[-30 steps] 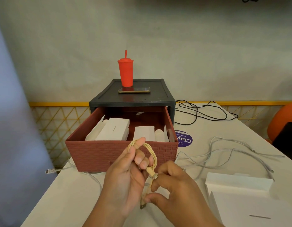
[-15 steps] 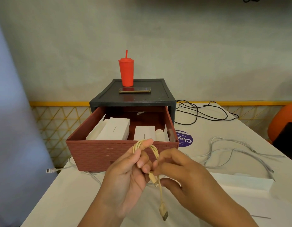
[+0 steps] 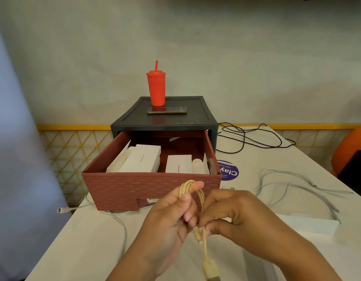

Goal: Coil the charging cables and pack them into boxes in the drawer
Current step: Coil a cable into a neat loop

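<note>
Released by the right hand (image 3: 246, 220) since a second ago, the plug (image 3: 210, 268) is left dangling over the table (image 3: 90, 250). The cable (image 3: 184, 186) is pinched by that hand just under its coil, which is gripped by the left hand (image 3: 169, 222) in front of the open drawer (image 3: 135, 189).

Prob. office/café corner: white table (image 3: 94, 244), yellow lattice rail (image 3: 74, 142), orange chair (image 3: 352, 145).
</note>
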The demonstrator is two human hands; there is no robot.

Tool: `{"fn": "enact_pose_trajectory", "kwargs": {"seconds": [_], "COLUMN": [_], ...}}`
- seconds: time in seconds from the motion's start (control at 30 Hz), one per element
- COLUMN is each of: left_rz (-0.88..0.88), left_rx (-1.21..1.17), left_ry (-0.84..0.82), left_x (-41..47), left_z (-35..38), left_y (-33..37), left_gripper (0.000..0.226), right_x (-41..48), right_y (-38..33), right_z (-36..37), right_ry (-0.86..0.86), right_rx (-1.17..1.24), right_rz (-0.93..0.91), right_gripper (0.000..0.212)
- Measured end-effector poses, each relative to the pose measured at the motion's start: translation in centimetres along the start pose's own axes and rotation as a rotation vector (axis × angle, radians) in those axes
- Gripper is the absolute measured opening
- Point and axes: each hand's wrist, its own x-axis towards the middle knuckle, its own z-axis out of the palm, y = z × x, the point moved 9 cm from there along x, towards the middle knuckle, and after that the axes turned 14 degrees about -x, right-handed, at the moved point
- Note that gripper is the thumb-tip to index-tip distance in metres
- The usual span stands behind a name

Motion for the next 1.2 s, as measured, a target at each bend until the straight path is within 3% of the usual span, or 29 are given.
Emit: {"fn": "enact_pose_trajectory", "kwargs": {"seconds": [0.1,0.23,0.43,0.5,0.53,0.57,0.6,0.63,0.67,0.7,0.8,0.87,0.93,1.03,1.13,1.2], "left_rz": [0.018,-0.034,-0.172,-0.129,-0.043,-0.003,0.034,-0.04,-0.144,-0.135,-0.07,-0.063,-0.074,-0.127,-0.155,-0.15], "left_rx": [-0.002,0.009,-0.193,-0.15,-0.133,-0.161,-0.109,-0.097,-0.181,-0.223,-0.244,-0.262,-0.309,-0.352,-0.403,-0.423], "left_ry": [-0.054,-0.064,-0.148,-0.148,-0.02,-0.021,-0.012,-0.105,-0.114,-0.147,-0.165,-0.104,-0.126,-0.168,-0.154,-0.138], "left_x": [-0.1,-0.3,-0.9,-0.5,-0.7,-0.8,-0.6,0.1,0.4,0.4,-0.2,-0.2,0.0,-0.1,0.1,0.2], "left_z": [0.7,0.6,0.6,0.8,-1.2,-1.6,-1.7,0.1,0.5,0.2,0.7,0.0,-0.2,0.3,0.3,0.2], "left_y": [0.3,-0.1,-1.1,-0.6,-0.1,0.2,-0.1,-0.9,-1.6,-1.8,-0.5,-0.2,0.0,-0.2,-0.4,-0.4], "left_gripper": [0.026,0.017,0.062,0.062,0.056,0.057,0.068,0.086,0.099,0.104,0.069,0.052,0.062,0.075,0.064,0.068], "right_x": [0.2,0.0,-0.2,0.0,0.1,0.1,0.1,0.1,0.0,-0.1,-0.3,-0.5,-0.5,-0.4,0.0,0.1], "right_y": [0.6,1.4,1.9,1.4,1.3,1.3,1.3,1.2,1.2,1.0,0.0,-0.7,-1.3,-1.3,-0.7,-0.5], "right_z": [0.0,0.8,1.5,1.6,1.6,1.5,1.5,1.4,1.3,1.3,1.7,1.9,1.8,1.8,1.3,1.3], "right_ry": [0.069,0.106,0.037,0.009,0.009,0.014,0.024,0.041,0.063,0.077,0.058,-0.022,-0.099,-0.169,-0.038,0.013], "right_rx": [0.095,0.179,0.358,0.42,0.442,0.454,0.449,0.418,0.362,0.294,0.225,0.273,0.307,0.227,0.233,0.261], "right_rz": [0.141,0.349,0.471,0.432,0.425,0.427,0.429,0.432,0.432,0.424,0.352,0.283,0.207,0.163,0.22,0.248], "right_gripper": [0.008,0.015,0.022,0.023,0.025,0.028,0.031,0.033,0.035,0.035,0.029,0.043,0.048,0.035,0.027,0.029]}}
